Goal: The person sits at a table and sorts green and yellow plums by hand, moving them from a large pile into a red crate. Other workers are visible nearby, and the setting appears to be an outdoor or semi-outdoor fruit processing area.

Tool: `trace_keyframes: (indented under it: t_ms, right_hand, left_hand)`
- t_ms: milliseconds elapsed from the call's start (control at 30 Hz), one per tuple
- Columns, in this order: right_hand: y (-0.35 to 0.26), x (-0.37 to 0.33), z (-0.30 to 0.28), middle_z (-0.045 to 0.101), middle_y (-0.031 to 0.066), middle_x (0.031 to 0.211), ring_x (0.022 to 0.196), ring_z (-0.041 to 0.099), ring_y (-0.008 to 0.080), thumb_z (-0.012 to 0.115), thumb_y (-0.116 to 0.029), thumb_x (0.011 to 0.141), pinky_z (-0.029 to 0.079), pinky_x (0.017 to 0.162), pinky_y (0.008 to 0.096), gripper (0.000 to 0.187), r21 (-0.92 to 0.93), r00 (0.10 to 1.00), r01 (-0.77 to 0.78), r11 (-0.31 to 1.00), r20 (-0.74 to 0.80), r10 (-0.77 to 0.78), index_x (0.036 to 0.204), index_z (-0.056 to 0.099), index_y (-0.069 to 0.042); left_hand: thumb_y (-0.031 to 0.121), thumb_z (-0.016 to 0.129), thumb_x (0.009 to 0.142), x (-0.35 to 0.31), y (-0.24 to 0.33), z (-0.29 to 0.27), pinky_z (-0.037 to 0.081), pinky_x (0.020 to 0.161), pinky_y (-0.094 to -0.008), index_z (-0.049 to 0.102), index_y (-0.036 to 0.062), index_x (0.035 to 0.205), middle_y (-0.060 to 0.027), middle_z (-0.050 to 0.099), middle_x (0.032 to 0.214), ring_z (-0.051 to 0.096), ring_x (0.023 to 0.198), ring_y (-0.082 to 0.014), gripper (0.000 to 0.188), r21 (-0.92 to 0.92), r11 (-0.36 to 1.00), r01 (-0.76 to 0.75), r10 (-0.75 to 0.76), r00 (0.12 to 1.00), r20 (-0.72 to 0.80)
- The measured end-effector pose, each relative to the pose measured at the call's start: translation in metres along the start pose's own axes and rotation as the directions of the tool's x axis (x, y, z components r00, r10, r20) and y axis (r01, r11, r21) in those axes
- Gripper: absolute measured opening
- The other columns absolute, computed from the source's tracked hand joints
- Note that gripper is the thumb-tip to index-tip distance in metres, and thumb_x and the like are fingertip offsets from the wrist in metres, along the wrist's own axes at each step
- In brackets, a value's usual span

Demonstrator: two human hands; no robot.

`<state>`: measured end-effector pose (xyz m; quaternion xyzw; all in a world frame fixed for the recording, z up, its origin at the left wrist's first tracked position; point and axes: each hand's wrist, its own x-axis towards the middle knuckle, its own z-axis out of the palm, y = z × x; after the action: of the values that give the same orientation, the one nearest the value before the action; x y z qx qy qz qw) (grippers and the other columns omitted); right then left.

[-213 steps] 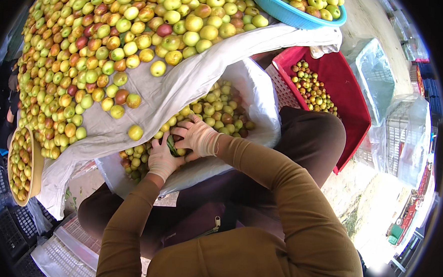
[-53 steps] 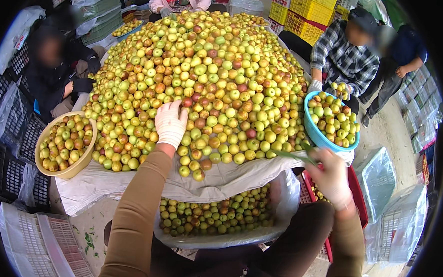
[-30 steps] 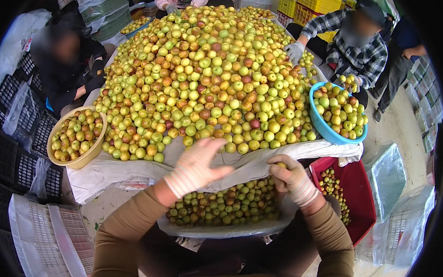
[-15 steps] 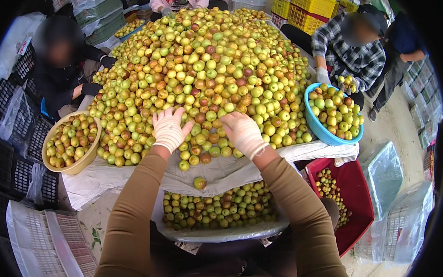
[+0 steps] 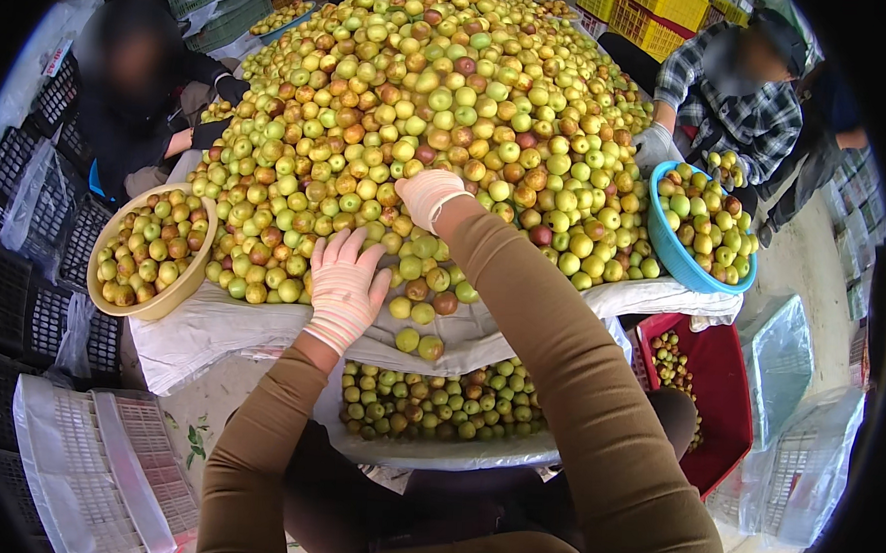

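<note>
A big heap of round green and brown jujubes (image 5: 371, 113) covers the cloth-topped table before me. My left hand (image 5: 346, 283), in a pale striped glove, rests at the heap's near edge with its fingers spread and stretched forward against the fruit. Farther in and to the right, my gloved right hand (image 5: 431, 196) reaches into the heap with fingers curled down; what lies under them is hidden. Between the hands and the table edge, a few loose jujubes (image 5: 420, 327) lie on the grey cloth (image 5: 472, 328). Below that edge stands a lined crate (image 5: 454, 455) of jujubes.
A tan basin (image 5: 195, 276) of jujubes stands at the left, a blue basin (image 5: 667, 250) at the right. Below right is a red bin (image 5: 728, 412) holding smaller fruit. Co-workers sit at both sides. Plastic-wrapped crates (image 5: 83, 458) line the floor; yellow crates (image 5: 648, 27) are stacked behind.
My right hand has moved left and farther into the heap, its fingers now curled. My left hand has drawn slightly nearer me. More jujubes have come down onto the cloth at the edge.
</note>
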<state>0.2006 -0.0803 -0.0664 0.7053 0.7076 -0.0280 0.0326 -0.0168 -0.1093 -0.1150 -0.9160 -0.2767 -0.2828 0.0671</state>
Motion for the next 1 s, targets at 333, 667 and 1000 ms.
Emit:
trace_keyframes:
  t_ms: [333, 667, 1000]
  right_hand:
    - [0.013, -0.110, -0.008, 0.072, 0.0170, 0.092, 0.087, 0.070, 0.0368, 0.058, -0.034, 0.093, 0.055, 0.076, 0.0479, 0.032, 0.313, 0.998, 0.003, 0.950, 0.057, -0.022, 0.105, 0.070, -0.007]
    - [-0.041, -0.102, 0.010, 0.075, 0.0079, 0.094, 0.089, 0.072, 0.0272, 0.076, -0.021, 0.078, 0.057, 0.072, 0.0402, 0.024, -0.072, 0.951, 0.094, 0.993, 0.303, -0.068, 0.100, 0.079, -0.014]
    - [0.003, -0.147, -0.046, 0.072, 0.0188, 0.084, 0.078, 0.071, 0.0347, 0.066, -0.031, 0.084, 0.058, 0.070, 0.0455, 0.041, 0.122, 0.964, -0.184, 0.975, 0.218, 0.155, 0.111, 0.063, 0.000]
  left_hand:
    - [0.027, 0.075, 0.079, -0.018, 0.028, -0.017, 0.044, 0.097, -0.0459, 0.065, 0.0066, 0.115, -0.0128, 0.061, 0.120, 0.055, 0.110, -0.0345, 0.042, -0.292, 0.956, -0.013, 0.011, 1.000, -0.009]
    - [0.061, 0.075, 0.072, -0.025, 0.062, 0.008, 0.018, 0.116, -0.0552, 0.053, 0.0103, 0.137, -0.0263, 0.034, 0.150, 0.031, 0.137, -0.0415, 0.085, -0.060, 0.998, -0.002, 0.013, 0.983, 0.186]
    - [0.050, 0.074, 0.076, -0.023, 0.041, 0.010, 0.021, 0.117, -0.0533, 0.057, 0.0153, 0.134, -0.0255, 0.036, 0.149, 0.032, 0.138, -0.0413, 0.070, -0.121, 0.993, -0.009, 0.035, 0.975, 0.220]
